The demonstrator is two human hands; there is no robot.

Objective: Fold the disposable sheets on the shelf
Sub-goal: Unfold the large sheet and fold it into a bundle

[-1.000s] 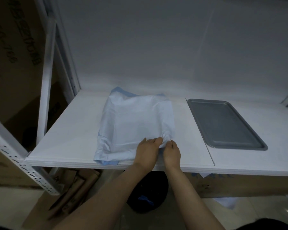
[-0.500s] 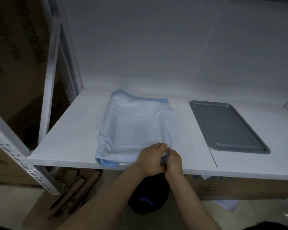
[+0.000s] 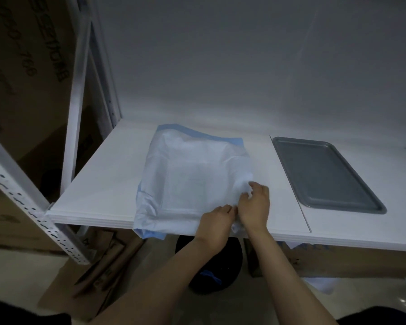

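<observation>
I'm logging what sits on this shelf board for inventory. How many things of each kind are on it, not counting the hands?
Disposable sheet, pale blue, partly folded, its near right corner held by left hand and right hand: 1
Grey tray: 1
Total on the shelf: 2

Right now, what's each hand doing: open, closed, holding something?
Left hand: fingers curled on the disposable sheet at its near right corner.
Right hand: pinching bunched sheet material.
</observation>
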